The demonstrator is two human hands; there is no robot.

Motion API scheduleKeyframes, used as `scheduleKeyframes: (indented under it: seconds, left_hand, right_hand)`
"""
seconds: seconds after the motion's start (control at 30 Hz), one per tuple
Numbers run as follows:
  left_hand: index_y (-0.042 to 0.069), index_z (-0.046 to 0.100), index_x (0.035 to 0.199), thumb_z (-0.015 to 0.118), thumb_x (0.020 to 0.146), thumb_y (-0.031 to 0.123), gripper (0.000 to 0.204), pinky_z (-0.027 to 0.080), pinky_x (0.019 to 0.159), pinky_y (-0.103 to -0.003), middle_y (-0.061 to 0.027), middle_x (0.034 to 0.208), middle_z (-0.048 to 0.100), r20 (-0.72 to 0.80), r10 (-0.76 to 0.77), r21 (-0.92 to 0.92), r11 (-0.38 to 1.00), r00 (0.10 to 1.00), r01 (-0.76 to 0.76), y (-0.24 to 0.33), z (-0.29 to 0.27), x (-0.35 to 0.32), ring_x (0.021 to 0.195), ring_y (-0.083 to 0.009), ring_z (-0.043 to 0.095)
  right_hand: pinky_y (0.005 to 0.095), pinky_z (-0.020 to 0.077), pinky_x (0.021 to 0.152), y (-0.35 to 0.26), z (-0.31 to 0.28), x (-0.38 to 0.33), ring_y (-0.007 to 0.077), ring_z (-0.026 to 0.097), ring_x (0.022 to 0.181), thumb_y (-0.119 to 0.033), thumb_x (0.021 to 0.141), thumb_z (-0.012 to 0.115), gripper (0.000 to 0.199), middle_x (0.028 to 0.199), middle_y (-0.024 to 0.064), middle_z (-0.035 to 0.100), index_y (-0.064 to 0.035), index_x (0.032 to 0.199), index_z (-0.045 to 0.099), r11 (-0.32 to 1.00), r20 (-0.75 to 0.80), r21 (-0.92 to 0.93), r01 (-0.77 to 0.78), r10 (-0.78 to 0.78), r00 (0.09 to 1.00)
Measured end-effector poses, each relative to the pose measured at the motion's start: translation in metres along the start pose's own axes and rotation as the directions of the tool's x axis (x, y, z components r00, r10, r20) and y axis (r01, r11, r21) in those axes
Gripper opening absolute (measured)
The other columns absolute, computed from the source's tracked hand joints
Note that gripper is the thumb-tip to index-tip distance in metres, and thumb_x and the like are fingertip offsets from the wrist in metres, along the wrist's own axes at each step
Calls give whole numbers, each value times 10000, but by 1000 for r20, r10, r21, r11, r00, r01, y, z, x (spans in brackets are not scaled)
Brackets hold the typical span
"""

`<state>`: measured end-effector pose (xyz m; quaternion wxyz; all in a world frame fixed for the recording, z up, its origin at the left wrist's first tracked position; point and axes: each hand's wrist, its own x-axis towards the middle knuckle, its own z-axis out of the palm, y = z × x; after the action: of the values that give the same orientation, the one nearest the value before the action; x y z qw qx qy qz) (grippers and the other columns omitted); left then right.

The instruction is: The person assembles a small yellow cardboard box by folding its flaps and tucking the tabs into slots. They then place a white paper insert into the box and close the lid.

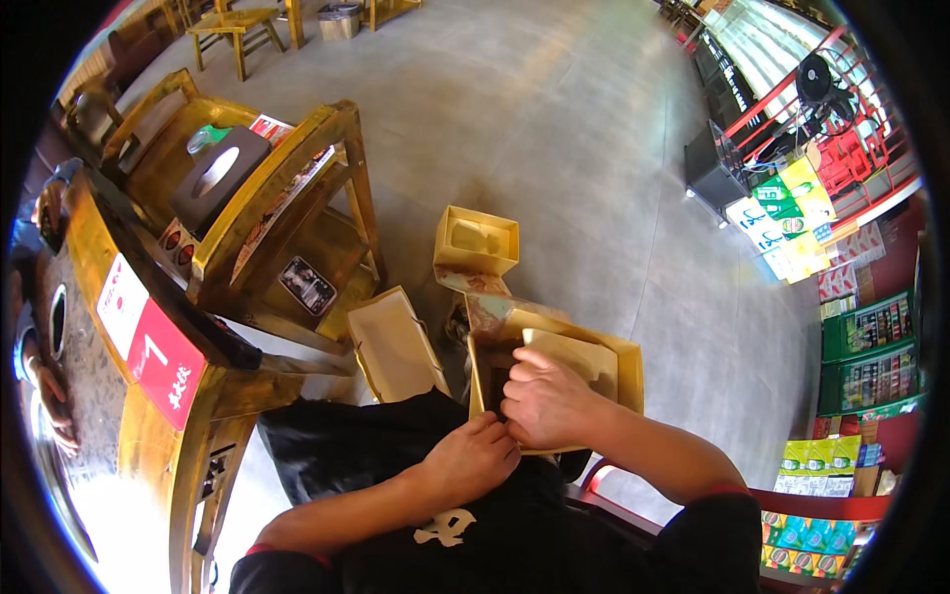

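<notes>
An open yellow cardboard box (pixel 630 381) stands in front of my lap, with a cream inner panel (pixel 579 358) rising inside it. My right hand (pixel 549 401) is closed over the box opening, next to that panel; what its curled fingers hold is hidden. Close beside it, the fingers of my left hand (pixel 471 457) are pressed together on the near rim of the box. A shallow yellow box part (pixel 398 345) with a pale inside leans to the left. Beyond it stands a smaller open yellow box (pixel 478 241).
A wooden chair (pixel 346 129) holds a dark tissue box (pixel 223 178); a phone (pixel 308 285) lies on the wood below. At far left, another person's hand (pixel 51 396) rests on the table (pixel 84 327). Stacked packaged goods (pixel 792 213) and a black cabinet (pixel 714 170) stand at right.
</notes>
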<state>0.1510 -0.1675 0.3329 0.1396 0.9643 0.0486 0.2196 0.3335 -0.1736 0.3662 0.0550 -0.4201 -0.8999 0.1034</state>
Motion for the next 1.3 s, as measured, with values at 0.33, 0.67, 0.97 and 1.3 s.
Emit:
scheduleKeyframes:
  seconds: [0.33,0.67,0.97,1.3]
  left_hand:
    - [104,564,729,548,690,145,59,404,618,-294,-18,691,538,92,-245,148,962,965,230,15,32,15,673,-171,541]
    - [124,540,673,570,660,161,50,409,561,-288,-2,664,507,52,-250,91,965,967,245,-6,35,-11,643,-162,533]
    - [113,513,653,608,661,155,104,410,560,-298,-11,655,478,43,-193,86,978,980,189,-13,31,-14,632,-175,521]
    - [104,508,682,669,643,153,173,423,693,-318,-31,709,497,-73,-272,50,960,959,276,-11,33,-16,693,-201,525]
  right_hand:
    - [311,354,554,30,57,31,186,485,466,-191,572,622,236,434,22,489,-131,411,461,983,-324,-146,-110,57,944]
    - [320,394,542,44,89,55,224,524,431,-197,604,609,228,434,57,518,-134,411,504,980,-362,-77,-185,146,921]
    - [358,436,529,56,109,52,269,534,447,-269,656,580,241,468,78,548,-150,446,570,929,-229,-62,-365,343,911]
    - [358,441,586,48,93,48,270,557,482,-290,683,545,262,488,78,558,-145,470,586,938,-93,-110,-327,318,943]
